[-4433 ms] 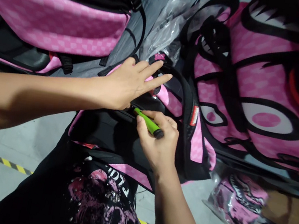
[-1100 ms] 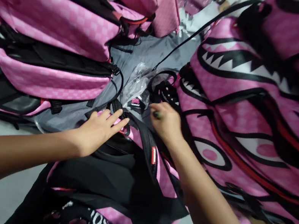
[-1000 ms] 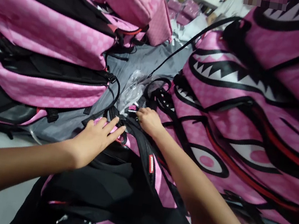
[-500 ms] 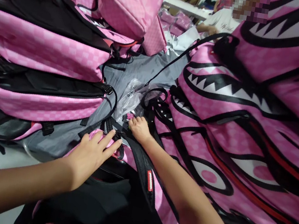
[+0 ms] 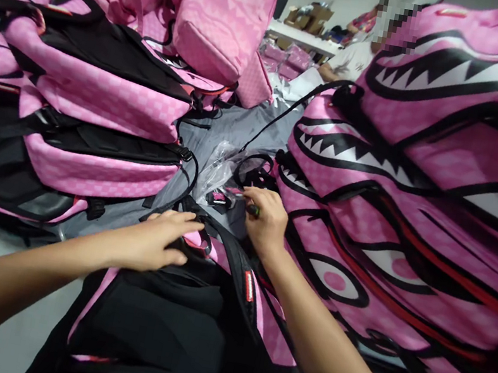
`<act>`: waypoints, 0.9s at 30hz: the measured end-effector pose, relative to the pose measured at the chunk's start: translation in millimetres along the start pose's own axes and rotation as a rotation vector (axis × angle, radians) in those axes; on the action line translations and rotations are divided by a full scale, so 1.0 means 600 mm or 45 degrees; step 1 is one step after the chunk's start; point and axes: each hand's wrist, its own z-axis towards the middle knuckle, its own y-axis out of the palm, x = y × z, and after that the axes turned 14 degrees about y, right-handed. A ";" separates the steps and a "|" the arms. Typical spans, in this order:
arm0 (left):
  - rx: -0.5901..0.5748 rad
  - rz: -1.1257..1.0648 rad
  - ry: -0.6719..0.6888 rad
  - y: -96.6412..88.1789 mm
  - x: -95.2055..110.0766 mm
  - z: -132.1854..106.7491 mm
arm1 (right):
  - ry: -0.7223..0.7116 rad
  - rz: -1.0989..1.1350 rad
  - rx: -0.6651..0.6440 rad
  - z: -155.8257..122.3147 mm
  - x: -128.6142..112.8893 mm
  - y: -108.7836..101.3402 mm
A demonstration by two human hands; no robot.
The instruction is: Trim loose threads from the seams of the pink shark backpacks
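Observation:
A backpack (image 5: 186, 323) with a black back panel and pink checkered sides lies in front of me, its black strap (image 5: 236, 261) bearing a red label. On its top edge rests my left hand (image 5: 153, 237), fingers stretched out and thumb apart. Beyond it, my right hand (image 5: 267, 219) is closed around a small dark object (image 5: 253, 210) with a green tint, mostly hidden by the fingers. Just left of those fingertips are a clear plastic bag (image 5: 216, 171) and a small black piece with pink marking (image 5: 218, 199).
Pink backpacks are stacked at left (image 5: 101, 173), and shark-faced ones pile high at right (image 5: 360, 155). Grey sheeting (image 5: 241, 124) covers the surface between them. Pink packets (image 5: 295, 59), a white table (image 5: 304, 37) with boxes and a person in a white shirt (image 5: 353, 60) are farther back.
My right hand has moved right, away from the black piece with pink marking, and the dark object in it now shows. My left hand has shifted slightly left, staying on the backpack's top.

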 end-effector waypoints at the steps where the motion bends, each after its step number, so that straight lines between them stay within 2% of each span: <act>1: 0.204 -0.206 -0.021 -0.007 0.001 0.002 | -0.107 0.135 0.108 -0.018 -0.008 -0.025; 2: 0.388 -0.395 -0.057 -0.013 0.005 0.004 | -0.242 0.276 0.210 -0.036 -0.018 -0.048; 3: 0.494 -0.565 -0.103 -0.017 0.009 0.006 | -0.389 0.397 0.289 -0.055 -0.029 -0.069; 4: 0.497 -0.723 -0.144 -0.019 0.016 0.008 | -0.525 0.476 0.334 -0.072 -0.041 -0.087; 6: 0.321 -0.973 -0.180 -0.016 0.032 0.009 | -0.653 0.507 0.325 -0.100 -0.064 -0.117; 7: 0.268 -1.038 -0.173 -0.013 0.041 0.008 | -0.608 0.514 0.321 -0.111 -0.075 -0.128; 8: 0.291 -1.056 -0.157 -0.007 0.050 0.005 | -0.483 0.538 0.322 -0.121 -0.085 -0.137; 10: 0.492 -0.989 -0.119 0.006 0.064 -0.003 | -0.085 0.668 0.262 -0.136 -0.101 -0.151; 11: 0.587 -0.936 -0.098 0.012 0.070 -0.007 | 0.106 0.758 0.160 -0.142 -0.108 -0.156; 12: 0.642 -0.885 -0.075 0.018 0.074 -0.012 | 0.244 0.845 0.015 -0.149 -0.114 -0.160; 14: 0.639 -0.793 -0.032 0.028 0.078 -0.022 | 0.347 0.951 -0.288 -0.159 -0.122 -0.163; 15: 0.621 -0.732 -0.002 0.030 0.076 -0.028 | 0.347 0.958 -0.357 -0.164 -0.123 -0.163; 16: 0.610 -0.646 0.037 0.032 0.072 -0.036 | 0.333 0.938 -0.352 -0.167 -0.121 -0.162; 18: 0.640 -0.392 0.112 0.032 0.055 -0.056 | 0.295 0.838 -0.220 -0.172 -0.112 -0.154; 20: 0.719 -0.105 0.080 0.035 0.031 -0.083 | 0.245 0.696 -0.158 -0.177 -0.102 -0.142; 21: 0.732 0.001 0.011 0.039 0.017 -0.097 | 0.211 0.619 -0.184 -0.178 -0.099 -0.136; 22: 0.701 0.063 -0.080 0.046 0.006 -0.112 | 0.167 0.540 -0.240 -0.180 -0.100 -0.130; 24: 0.548 0.065 -0.249 0.067 -0.011 -0.137 | 0.057 0.378 -0.398 -0.180 -0.109 -0.120; 27: 0.372 -0.013 -0.387 0.103 -0.016 -0.159 | -0.081 0.098 -0.678 -0.172 -0.136 -0.112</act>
